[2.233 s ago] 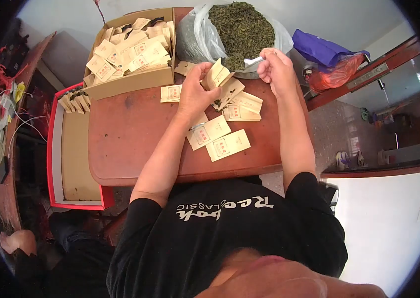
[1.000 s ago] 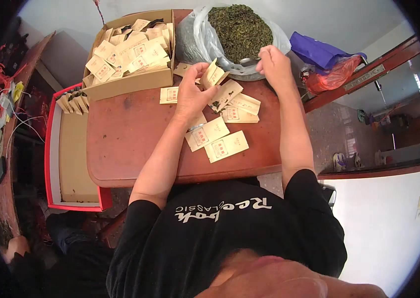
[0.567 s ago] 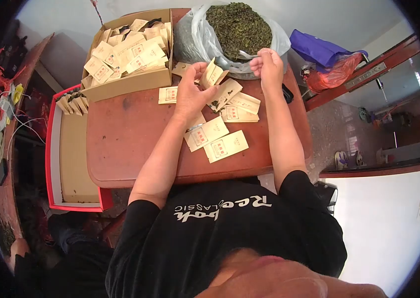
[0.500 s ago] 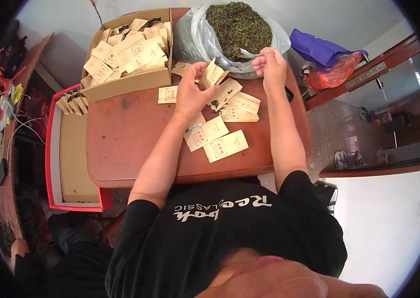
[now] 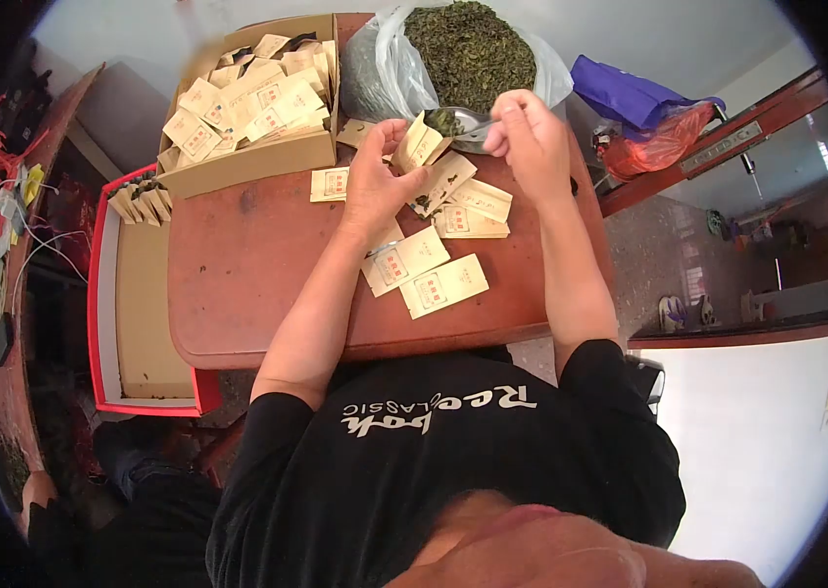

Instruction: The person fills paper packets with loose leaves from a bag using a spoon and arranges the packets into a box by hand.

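My left hand [image 5: 375, 184] holds a small brown paper packet [image 5: 421, 144] upright between thumb and fingers. My right hand [image 5: 532, 142] is closed around the handle of a metal spoon [image 5: 473, 122]. Dark dried leaves lie in the spoon's bowl, close to the packet's top edge. Behind the spoon stands a clear plastic bag [image 5: 387, 69], its mouth spread wide, full of dried green leaves [image 5: 473, 54]. Just below my hands, several flat packets with red print [image 5: 445, 286] lie on the table. Loose leaf bits rest on one packet [image 5: 445, 184] beside my left fingers.
A cardboard box [image 5: 252, 165] heaped with packets stands on the reddish table [image 5: 257, 265]. Left of the table is a red box [image 5: 98, 323] with several packets at its far end. A purple bag [image 5: 620, 93] sits at right. Another person's hand [image 5: 39, 487] shows lower left.
The spoon has come out from over the bag toward the packet, and leaves now show in its bowl. My right hand has shifted slightly. My left hand stays on the packet.
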The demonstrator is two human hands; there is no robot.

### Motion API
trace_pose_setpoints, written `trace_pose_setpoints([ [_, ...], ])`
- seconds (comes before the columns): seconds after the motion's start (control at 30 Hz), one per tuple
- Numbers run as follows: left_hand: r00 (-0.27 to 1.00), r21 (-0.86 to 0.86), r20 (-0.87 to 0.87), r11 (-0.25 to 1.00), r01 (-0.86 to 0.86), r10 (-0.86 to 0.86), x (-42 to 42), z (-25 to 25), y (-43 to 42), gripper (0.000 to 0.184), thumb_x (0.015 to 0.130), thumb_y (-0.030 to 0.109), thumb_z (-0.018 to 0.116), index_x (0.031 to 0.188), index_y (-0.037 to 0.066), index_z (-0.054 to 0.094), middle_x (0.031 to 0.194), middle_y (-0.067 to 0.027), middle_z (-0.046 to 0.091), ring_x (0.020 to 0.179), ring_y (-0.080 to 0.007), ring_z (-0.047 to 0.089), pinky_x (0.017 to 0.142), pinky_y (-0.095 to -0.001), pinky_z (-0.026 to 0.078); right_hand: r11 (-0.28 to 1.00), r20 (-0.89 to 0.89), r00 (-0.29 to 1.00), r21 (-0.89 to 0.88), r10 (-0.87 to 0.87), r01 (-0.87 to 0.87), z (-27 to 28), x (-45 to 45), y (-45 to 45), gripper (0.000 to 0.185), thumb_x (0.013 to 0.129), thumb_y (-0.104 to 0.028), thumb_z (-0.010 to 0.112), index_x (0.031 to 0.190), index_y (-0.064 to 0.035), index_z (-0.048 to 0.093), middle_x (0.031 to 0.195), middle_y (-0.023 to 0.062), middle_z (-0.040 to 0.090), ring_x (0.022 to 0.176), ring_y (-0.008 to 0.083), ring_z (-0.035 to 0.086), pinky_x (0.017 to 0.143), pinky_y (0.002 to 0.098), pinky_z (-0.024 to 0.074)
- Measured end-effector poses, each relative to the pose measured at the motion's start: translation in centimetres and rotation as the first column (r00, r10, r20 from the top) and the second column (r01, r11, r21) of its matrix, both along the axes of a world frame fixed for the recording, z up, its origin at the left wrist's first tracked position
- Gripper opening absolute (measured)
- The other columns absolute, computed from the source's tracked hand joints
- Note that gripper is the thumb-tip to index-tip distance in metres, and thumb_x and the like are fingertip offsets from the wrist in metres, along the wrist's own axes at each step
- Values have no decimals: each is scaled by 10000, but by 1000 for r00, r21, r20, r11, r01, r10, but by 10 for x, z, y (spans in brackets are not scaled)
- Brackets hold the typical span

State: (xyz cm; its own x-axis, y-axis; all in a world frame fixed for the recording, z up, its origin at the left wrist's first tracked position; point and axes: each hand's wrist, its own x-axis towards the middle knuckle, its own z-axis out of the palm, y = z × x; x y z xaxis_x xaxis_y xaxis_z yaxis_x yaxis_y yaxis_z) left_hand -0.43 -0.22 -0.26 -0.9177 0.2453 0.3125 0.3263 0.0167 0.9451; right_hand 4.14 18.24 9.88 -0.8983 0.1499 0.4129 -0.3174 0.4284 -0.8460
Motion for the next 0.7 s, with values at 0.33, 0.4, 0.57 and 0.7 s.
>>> trace_pose_setpoints([
  [0.33, 1000, -17, -7, 1000, -26, 26, 3, 4, -1, 668, 751, 33, 803, 1340, 56, 486, 1215, -82, 592, 1159, -191, 555, 907, -316, 539, 779, -355, 935, 591, 17, 210, 19, 15, -23, 137, 976, -190, 545, 954, -60, 583, 751, 142, 653, 710, 361, 648, 617, 471, 501],
  [0.4, 1000, 30, 9, 999, -13, 13, 2, 3, 0, 656, 754, 24, 796, 1333, 55, 491, 1219, -82, 592, 1161, -193, 559, 910, -316, 537, 748, -319, 945, 644, 72, 161, 19, 18, -22, 118, 965, -172, 551, 950, -61, 589, 783, 135, 659, 737, 357, 651, 624, 465, 507],
  [0.57, 993, 11, -103, 998, -61, 62, -1, -5, 1, 609, 733, 18, 791, 1281, 73, 533, 1166, -83, 608, 1096, -196, 590, 879, -337, 534, 755, -343, 933, 638, 106, 149, 7, 20, -19, 109, 926, -119, 582, 982, -50, 644, 877, 119, 685, 812, 323, 672, 673, 426, 545],
  [0.7, 972, 29, -208, 994, -103, 107, 0, 4, -9, 612, 728, 67, 792, 1280, 49, 530, 1204, -93, 568, 1114, -211, 582, 855, -330, 540, 967, -328, 937, 175, -119, 184, -15, 30, 11, 227, 1035, -188, 497, 1083, 0, 615, 803, 58, 678, 667, 110, 598, 603, 250, 474],
])
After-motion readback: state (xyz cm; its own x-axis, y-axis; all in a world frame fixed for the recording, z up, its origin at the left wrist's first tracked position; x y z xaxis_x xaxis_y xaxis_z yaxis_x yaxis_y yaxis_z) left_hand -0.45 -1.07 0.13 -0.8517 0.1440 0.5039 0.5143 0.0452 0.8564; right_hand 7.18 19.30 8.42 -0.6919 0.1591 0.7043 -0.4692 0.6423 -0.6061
